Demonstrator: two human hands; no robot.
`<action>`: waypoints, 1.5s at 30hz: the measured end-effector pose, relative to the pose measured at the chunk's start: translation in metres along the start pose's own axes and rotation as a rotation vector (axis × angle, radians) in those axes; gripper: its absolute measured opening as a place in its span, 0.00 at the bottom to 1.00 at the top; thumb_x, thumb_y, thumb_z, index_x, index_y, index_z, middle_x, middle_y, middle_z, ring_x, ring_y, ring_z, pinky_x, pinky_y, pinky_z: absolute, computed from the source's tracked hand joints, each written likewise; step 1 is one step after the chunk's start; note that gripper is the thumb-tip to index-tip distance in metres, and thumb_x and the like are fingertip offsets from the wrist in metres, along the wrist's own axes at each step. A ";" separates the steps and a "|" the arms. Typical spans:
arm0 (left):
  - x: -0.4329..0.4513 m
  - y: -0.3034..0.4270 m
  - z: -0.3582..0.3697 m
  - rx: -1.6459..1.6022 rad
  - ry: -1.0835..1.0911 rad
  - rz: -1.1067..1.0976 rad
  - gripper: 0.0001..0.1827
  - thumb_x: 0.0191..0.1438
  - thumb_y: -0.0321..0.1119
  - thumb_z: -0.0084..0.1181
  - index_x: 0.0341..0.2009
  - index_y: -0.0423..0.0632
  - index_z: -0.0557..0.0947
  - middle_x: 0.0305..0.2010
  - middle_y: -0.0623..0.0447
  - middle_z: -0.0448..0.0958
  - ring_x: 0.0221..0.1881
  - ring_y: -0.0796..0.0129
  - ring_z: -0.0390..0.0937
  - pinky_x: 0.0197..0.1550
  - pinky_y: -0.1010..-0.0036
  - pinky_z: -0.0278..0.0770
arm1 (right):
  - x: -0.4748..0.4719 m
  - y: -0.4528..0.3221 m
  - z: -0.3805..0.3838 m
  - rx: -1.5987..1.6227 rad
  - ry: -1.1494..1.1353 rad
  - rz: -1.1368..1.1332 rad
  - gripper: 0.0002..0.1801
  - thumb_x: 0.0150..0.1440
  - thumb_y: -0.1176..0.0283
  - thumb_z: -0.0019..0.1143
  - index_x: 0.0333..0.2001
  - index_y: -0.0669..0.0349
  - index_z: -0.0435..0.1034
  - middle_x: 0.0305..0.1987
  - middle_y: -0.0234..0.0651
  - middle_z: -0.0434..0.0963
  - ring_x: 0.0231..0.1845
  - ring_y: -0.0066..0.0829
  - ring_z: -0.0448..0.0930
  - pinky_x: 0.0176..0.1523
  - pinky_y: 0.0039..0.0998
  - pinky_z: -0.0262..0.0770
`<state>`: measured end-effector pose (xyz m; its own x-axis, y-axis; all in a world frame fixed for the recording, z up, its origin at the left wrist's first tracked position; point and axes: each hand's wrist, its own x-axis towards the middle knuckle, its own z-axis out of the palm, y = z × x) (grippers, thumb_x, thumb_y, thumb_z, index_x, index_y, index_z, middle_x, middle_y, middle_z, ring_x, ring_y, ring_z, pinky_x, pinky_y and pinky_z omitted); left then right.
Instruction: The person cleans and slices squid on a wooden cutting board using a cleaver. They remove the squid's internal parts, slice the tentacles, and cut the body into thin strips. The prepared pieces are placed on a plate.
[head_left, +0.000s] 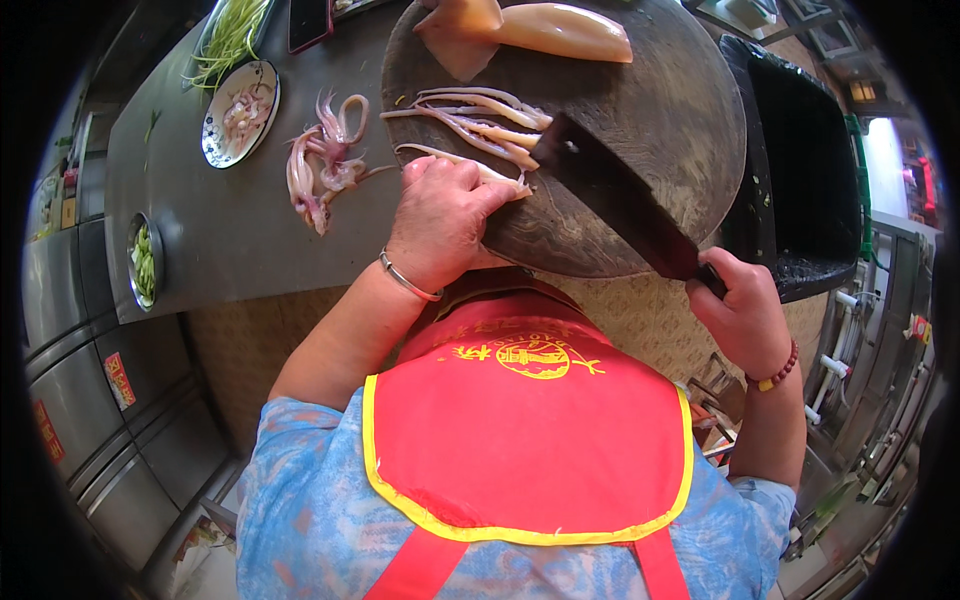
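My right hand grips the handle of a dark cleaver, whose blade slants up and left over a round wooden chopping block. The blade's far end lies against the cut ends of several squid tentacles. My left hand is closed over a pale squid piece near the block's front left edge; its fingertips are partly hidden. At the back of the block lie a squid body tube and a flatter squid piece.
Left of the block, more squid tentacles rest on the metal table. Beyond them are a patterned plate of squid pieces, shredded greens, a phone and a metal bowl. A black-lined bin stands right of the block.
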<state>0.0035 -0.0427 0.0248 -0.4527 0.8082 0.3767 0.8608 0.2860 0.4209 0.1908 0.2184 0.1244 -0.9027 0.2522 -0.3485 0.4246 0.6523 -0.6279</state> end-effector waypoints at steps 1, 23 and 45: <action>0.000 0.000 -0.001 -0.008 -0.014 0.007 0.26 0.28 0.48 0.76 0.37 0.59 0.85 0.29 0.57 0.76 0.32 0.58 0.76 0.37 0.63 0.71 | 0.003 -0.003 0.000 -0.054 -0.009 -0.027 0.11 0.49 0.77 0.58 0.39 0.66 0.75 0.24 0.47 0.77 0.23 0.40 0.77 0.30 0.33 0.73; -0.017 -0.011 0.006 0.050 -0.106 0.074 0.17 0.47 0.43 0.66 0.43 0.60 0.85 0.39 0.58 0.76 0.47 0.63 0.73 0.59 0.62 0.63 | 0.016 0.010 -0.006 -0.262 0.117 0.018 0.11 0.50 0.73 0.59 0.37 0.67 0.74 0.27 0.55 0.76 0.31 0.54 0.79 0.33 0.40 0.74; 0.038 -0.032 0.031 0.115 0.097 0.113 0.14 0.49 0.42 0.63 0.41 0.54 0.82 0.42 0.55 0.76 0.46 0.59 0.73 0.49 0.62 0.67 | -0.011 -0.029 0.073 0.100 0.451 0.284 0.17 0.58 0.64 0.59 0.45 0.63 0.71 0.26 0.45 0.78 0.28 0.41 0.79 0.34 0.37 0.74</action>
<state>-0.0343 -0.0051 0.0002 -0.3669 0.7869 0.4962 0.9259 0.2573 0.2765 0.1937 0.1442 0.0953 -0.6826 0.7044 -0.1947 0.6406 0.4485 -0.6233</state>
